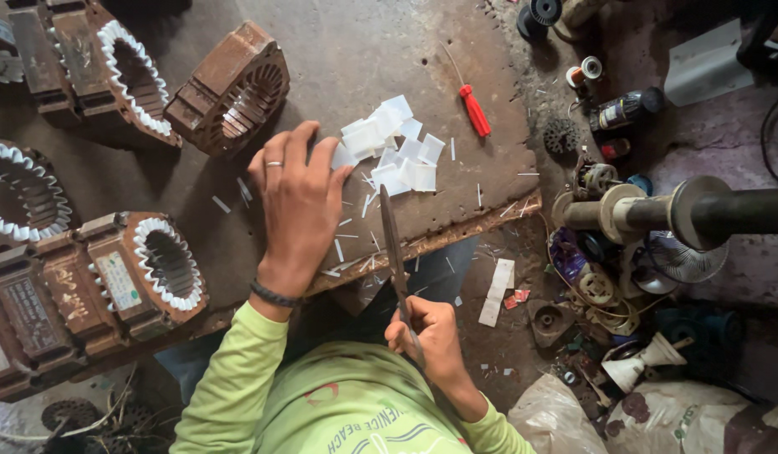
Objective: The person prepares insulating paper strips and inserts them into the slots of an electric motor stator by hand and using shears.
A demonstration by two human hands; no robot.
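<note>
My left hand (298,202) lies flat on the worn board (355,59), fingers spread, its fingertips touching the near edge of a heap of small white paper slips (393,147). A ring and a dark wristband show on it. My right hand (429,335) is closed around the handle end of a long thin metal blade (391,240) that points away from me toward the slips. Narrow white offcuts (355,240) lie scattered on the board around the blade tip. Both arms wear light green sleeves.
Several rusty motor stators with white slot liners stand at the left (166,265) and top left (229,88). A red-handled screwdriver (473,109) lies beyond the slips. At the right are a metal shaft (700,210), wire spools, small parts and sacks on the floor.
</note>
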